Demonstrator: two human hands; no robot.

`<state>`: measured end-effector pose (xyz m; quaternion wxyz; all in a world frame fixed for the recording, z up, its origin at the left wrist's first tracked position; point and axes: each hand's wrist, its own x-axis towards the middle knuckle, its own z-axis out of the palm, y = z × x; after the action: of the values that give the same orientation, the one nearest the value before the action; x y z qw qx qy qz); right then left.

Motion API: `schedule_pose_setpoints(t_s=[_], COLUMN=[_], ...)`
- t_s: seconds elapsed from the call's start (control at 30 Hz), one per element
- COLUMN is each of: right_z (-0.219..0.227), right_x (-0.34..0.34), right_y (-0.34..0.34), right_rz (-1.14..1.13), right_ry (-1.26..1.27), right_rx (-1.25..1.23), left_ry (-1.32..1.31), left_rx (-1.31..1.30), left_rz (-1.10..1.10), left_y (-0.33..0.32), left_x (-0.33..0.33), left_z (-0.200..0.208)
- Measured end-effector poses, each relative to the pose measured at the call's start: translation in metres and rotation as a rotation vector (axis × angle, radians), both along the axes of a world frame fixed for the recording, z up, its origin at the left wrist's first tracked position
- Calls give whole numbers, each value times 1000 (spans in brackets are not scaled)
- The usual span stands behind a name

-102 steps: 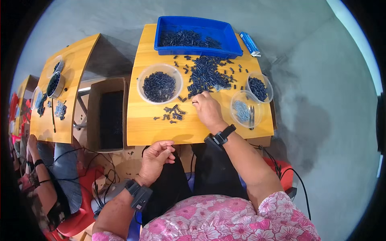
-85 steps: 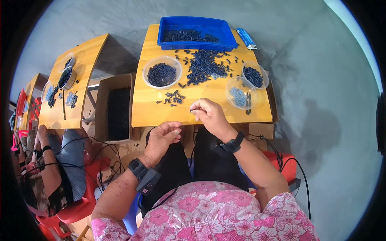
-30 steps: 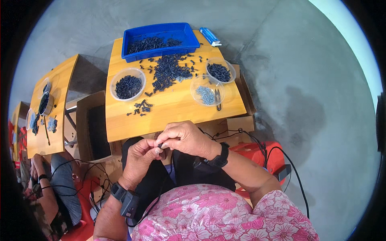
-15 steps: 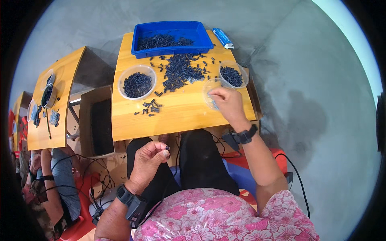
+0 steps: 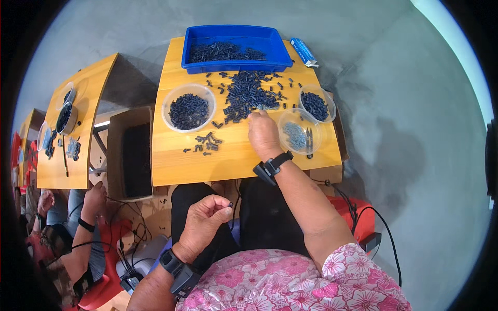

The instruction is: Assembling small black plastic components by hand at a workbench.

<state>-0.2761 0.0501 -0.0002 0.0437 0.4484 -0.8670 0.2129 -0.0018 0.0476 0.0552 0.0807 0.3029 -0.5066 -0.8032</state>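
Note:
Above my lap, my left hand [image 5: 203, 224] pinches a small black plastic piece [image 5: 230, 205] between thumb and fingertips. My right hand [image 5: 263, 133] reaches over the yellow table [image 5: 207, 168], its closed fingertips at the lower edge of the heap of small black tube-like pieces [image 5: 248, 93]. What those fingertips hold, if anything, is hidden. Just right of that hand stands a clear round tub [image 5: 285, 120] with tiny bluish bits [image 5: 295, 136] and a pair of dark tweezers [image 5: 309, 141] in it. Several black pieces [image 5: 209, 141] lie loose left of the hand.
A blue tray [image 5: 233, 66] with black pieces stands at the table's far edge, a blue-white box [image 5: 303, 52] beside it. Tubs of black pieces stand left [image 5: 189, 111] and right [image 5: 314, 106]. An open carton [image 5: 115, 150] sits between tables; a co-worker's arm [image 5: 83, 233] is at left.
My right hand has left the clear tub and moved left to the heap's edge. The left hand still pinches the black piece. The whole view has shifted slightly.

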Motion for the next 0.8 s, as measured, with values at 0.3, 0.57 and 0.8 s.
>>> schedule_pose_setpoints(t_s=[0.3,0.57,0.8], right_z=[-9,-9,35], right_x=[-5,14,46], right_y=[-4,13,51], right_rz=[-21,24,349], right_ry=[25,72,-1121], right_rx=[80,130,-329], left_ry=[6,31,101], left_rx=[22,-72,-90], left_rz=[16,17,119], left_y=[-1,-5,-3], left_x=[-1,-4,-2], left_z=[0,-6,-5])
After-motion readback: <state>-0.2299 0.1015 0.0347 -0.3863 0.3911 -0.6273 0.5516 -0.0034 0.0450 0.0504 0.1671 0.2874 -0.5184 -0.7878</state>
